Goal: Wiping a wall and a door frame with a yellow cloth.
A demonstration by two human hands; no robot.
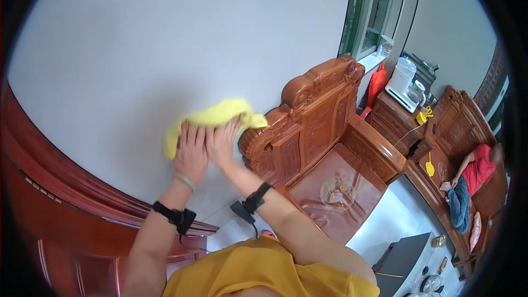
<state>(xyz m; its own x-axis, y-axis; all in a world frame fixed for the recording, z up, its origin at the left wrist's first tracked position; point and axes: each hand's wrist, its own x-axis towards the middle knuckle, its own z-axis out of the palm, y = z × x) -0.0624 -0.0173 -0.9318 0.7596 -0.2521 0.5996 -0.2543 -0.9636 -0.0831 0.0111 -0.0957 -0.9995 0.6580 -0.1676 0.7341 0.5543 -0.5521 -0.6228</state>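
Against the white wall (198, 33), both hands press a yellow cloth (222, 112). My left hand (192, 150) lies on the cloth's lower left part, fingers side by side and pointing up; a pale bangle circles that wrist. Beside it, my right hand (222, 140) rests on the middle of the cloth, its fingers partly in the folds. The cloth's right end reaches the carved top edge of a wooden armchair (305, 128). Black straps with small devices are around both forearms. The palms are hidden from view.
A red-brown wooden door frame (82, 189) curves along the left. At the right stand a wooden cabinet (396, 121) with a white appliance (402, 80), and a carved bench (449, 140) with a seated person in red (478, 169). A grey table (406, 260) is lower right.
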